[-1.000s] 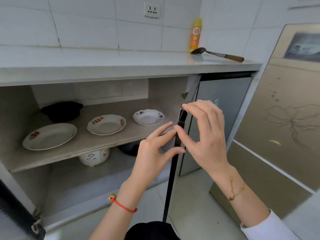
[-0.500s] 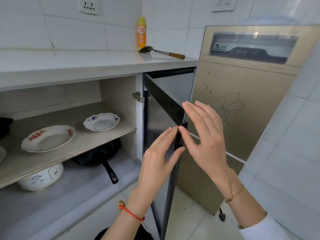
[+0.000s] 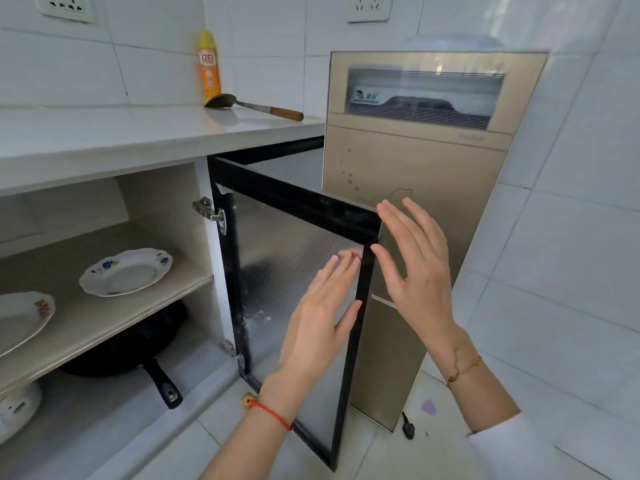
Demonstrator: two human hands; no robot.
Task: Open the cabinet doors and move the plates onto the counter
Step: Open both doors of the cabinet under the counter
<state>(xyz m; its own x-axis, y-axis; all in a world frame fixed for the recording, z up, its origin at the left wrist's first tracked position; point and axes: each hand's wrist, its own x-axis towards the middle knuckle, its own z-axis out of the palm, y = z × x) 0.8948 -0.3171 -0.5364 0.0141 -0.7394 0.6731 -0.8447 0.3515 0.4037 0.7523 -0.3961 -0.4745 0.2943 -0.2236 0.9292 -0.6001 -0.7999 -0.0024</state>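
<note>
Flanking the black-framed frosted-glass cabinet door [image 3: 298,271], swung wide, I have my left hand [image 3: 320,318] and right hand [image 3: 414,263] flat-fingered, gripping nothing. Both white floral plates [image 3: 126,271] sit on the shelf [image 3: 104,317]; the white desk [image 3: 138,133] awaits them.

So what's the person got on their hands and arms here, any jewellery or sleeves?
The left hand is bare, with a red cord bracelet carrying a small gold bead at the wrist. The right hand is bare too, with a thin gold chain bracelet and a white sleeve over the forearm. No rings or gloves show.
</note>
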